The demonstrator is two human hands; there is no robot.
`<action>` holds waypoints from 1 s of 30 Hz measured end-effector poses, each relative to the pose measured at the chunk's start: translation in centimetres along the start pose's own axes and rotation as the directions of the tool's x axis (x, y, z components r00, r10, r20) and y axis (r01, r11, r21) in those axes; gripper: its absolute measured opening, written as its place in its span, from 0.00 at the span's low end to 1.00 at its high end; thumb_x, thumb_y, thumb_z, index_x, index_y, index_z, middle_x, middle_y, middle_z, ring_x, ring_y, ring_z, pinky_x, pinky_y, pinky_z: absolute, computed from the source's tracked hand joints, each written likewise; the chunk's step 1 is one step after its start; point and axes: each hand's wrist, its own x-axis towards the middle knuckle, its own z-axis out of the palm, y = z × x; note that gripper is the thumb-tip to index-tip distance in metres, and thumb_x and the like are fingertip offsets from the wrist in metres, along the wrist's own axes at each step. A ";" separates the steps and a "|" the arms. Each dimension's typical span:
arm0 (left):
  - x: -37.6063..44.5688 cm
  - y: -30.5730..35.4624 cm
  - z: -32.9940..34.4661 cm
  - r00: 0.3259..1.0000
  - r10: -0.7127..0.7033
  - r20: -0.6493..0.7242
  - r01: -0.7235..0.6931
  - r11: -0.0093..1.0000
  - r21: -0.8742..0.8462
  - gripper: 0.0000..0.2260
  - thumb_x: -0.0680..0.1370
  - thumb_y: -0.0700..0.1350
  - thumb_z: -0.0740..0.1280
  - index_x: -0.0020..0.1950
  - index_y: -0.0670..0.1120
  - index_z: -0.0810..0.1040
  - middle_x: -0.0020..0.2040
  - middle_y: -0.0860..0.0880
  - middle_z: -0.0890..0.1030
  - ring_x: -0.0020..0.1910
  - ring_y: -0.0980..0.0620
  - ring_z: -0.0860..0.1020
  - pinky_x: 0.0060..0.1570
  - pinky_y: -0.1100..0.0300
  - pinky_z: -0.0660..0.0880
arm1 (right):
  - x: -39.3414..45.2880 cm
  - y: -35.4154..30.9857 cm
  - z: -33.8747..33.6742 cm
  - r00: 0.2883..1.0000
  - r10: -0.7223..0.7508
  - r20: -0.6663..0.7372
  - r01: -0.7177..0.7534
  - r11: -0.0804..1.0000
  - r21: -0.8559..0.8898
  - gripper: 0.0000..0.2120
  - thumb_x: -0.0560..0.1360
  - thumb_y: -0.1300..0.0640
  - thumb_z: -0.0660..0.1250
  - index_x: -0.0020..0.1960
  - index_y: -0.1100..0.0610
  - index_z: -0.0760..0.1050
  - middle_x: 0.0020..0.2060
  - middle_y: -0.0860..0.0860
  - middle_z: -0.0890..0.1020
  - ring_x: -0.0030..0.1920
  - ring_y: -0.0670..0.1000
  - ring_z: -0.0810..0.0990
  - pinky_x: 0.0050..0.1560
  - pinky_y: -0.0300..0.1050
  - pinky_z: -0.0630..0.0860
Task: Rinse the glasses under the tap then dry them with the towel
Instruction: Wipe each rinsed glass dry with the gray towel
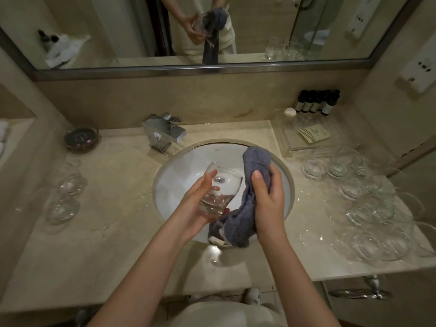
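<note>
Over the white sink [181,161] my left hand [200,201] grips a clear glass [220,187], tilted with its mouth toward the far left. My right hand [269,199] holds a grey-blue towel [254,168] bunched up just right of the glass; its lower end hangs past the sink's front rim. The towel is beside the glass, and I cannot tell whether they touch. The chrome tap [165,133] stands behind the sink at the left, with no water running.
Several clear glasses [368,197] crowd the counter right of the sink, and two or three more glasses [66,197] stand at the left. A dark dish [81,139] sits at the back left, a clear tray [304,138] and small dark bottles [316,102] at the back right. A mirror spans the wall.
</note>
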 end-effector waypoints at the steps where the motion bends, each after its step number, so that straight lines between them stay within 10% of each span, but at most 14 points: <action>1: 0.1 0.1 -0.5 1.000 0.020 -0.002 -0.020 0.999 0.041 0.31 0.60 0.67 0.72 0.60 0.55 0.79 0.51 0.47 0.81 0.42 0.49 0.84 0.39 0.51 0.82 | 0.2 -0.3 -0.5 0.999 -0.028 0.016 0.028 1.000 -0.015 0.13 0.72 0.46 0.64 0.57 0.42 0.71 0.52 0.40 0.80 0.53 0.37 0.79 0.53 0.34 0.74; 14: 1.6 2.0 -1.1 0.924 0.242 -0.297 -0.160 0.948 0.275 0.12 0.77 0.53 0.68 0.41 0.46 0.75 0.29 0.54 0.80 0.25 0.53 0.75 0.32 0.59 0.69 | -1.3 -0.5 0.0 0.887 -0.041 0.459 0.237 0.895 -0.377 0.23 0.64 0.36 0.71 0.59 0.31 0.72 0.52 0.29 0.79 0.57 0.34 0.77 0.56 0.30 0.72; 18: 2.0 3.0 -0.4 0.879 0.474 -0.061 -0.316 0.673 0.669 0.12 0.71 0.50 0.76 0.37 0.45 0.77 0.33 0.52 0.81 0.33 0.55 0.77 0.33 0.63 0.72 | -1.7 0.0 0.9 0.842 0.066 0.536 0.190 0.893 -0.408 0.24 0.65 0.40 0.75 0.60 0.37 0.75 0.51 0.35 0.82 0.56 0.35 0.78 0.56 0.31 0.72; 26: 1.3 3.2 -0.4 0.670 0.688 0.277 -0.634 0.338 0.695 0.10 0.67 0.58 0.69 0.38 0.53 0.76 0.34 0.56 0.79 0.34 0.59 0.76 0.37 0.66 0.71 | -0.8 -1.1 0.0 0.675 0.235 0.699 -0.330 0.944 0.002 0.10 0.70 0.59 0.69 0.51 0.57 0.79 0.40 0.48 0.84 0.43 0.46 0.80 0.46 0.38 0.77; 30: 1.7 4.2 -0.5 0.875 0.485 -0.007 -0.372 0.680 0.631 0.17 0.68 0.67 0.64 0.45 0.56 0.78 0.42 0.53 0.83 0.42 0.58 0.80 0.47 0.60 0.75 | -1.5 -0.2 1.1 0.836 0.136 0.531 -0.056 0.985 -0.166 0.07 0.69 0.52 0.70 0.47 0.47 0.80 0.37 0.40 0.82 0.41 0.40 0.78 0.46 0.38 0.72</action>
